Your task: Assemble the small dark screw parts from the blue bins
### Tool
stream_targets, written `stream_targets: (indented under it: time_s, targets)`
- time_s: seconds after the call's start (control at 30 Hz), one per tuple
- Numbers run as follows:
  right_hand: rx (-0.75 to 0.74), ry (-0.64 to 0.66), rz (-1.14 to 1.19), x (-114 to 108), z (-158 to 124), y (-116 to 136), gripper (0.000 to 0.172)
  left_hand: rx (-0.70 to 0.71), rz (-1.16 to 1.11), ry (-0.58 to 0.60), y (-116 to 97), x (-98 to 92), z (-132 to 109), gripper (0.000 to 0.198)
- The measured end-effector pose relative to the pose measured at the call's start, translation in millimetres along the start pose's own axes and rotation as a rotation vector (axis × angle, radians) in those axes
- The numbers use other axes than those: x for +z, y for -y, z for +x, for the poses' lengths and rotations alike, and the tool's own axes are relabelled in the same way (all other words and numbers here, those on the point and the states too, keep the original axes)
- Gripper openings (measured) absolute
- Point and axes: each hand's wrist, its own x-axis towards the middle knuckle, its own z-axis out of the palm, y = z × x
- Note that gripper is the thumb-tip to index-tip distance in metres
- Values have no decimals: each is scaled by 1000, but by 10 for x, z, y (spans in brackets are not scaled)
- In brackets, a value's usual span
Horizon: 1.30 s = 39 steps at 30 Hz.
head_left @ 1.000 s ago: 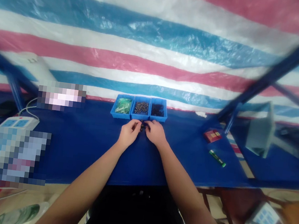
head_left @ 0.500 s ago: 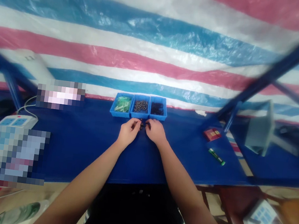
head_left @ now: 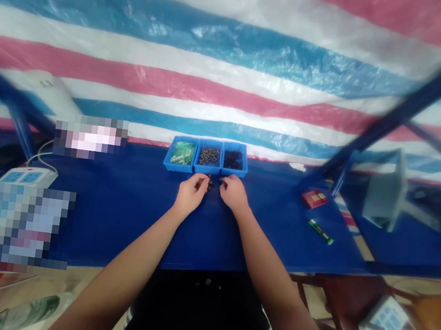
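My left hand [head_left: 192, 191] rests on the table with thumb and fingers pinched together; whatever is between them is too small to make out. Several small dark pieces [head_left: 210, 184] lie at its fingertips. To their right, my right hand [head_left: 235, 193] is also closed in a pinch, its fingertips apart from the left hand. Just beyond the hands three blue bins stand side by side. Green packets [head_left: 182, 152] fill the left bin [head_left: 178, 168], small metallic parts [head_left: 209, 156] the middle bin [head_left: 206, 169], and small black parts [head_left: 233, 160] the right bin [head_left: 226, 172].
On the blue table [head_left: 274, 215] a red box [head_left: 314, 199] and a green tube-like packet [head_left: 320, 232] lie at right. A white power strip [head_left: 26, 177] with cables sits at left. Blue frame bars [head_left: 398, 110] slant at both sides before a striped sheet [head_left: 230, 93].
My right hand has drawn slightly to the right, widening the gap between the hands. The left hand keeps its pinch beside the small dark pieces.
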Motion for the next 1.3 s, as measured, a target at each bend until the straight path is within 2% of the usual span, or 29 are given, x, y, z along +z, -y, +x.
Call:
stream_targets:
  time_s: [0.2,0.47,0.63,0.87,1.1,1.3]
  targets:
    - [63,-12,-51,-42,-25,5,22,2,-5,2,-7,1,-1,26]
    - [55,-19,-48,-93,-21,11,14,0,-4,-1,-2,3,4,26]
    - [107,-13,16,-96,-8,0,19,-1,-2,4,0,-3,4,25]
    - [123,-30,-69,-101,0,-7,31,2,-6,2,-12,-2,5,25]
    - [141,-17,-118,-157,-1,-59,27,-5,-6,-1,-12,-1,2,24]
    - [71,-3,-97,-140,-2,-32,28,-5,-11,10,4,3,2,25]
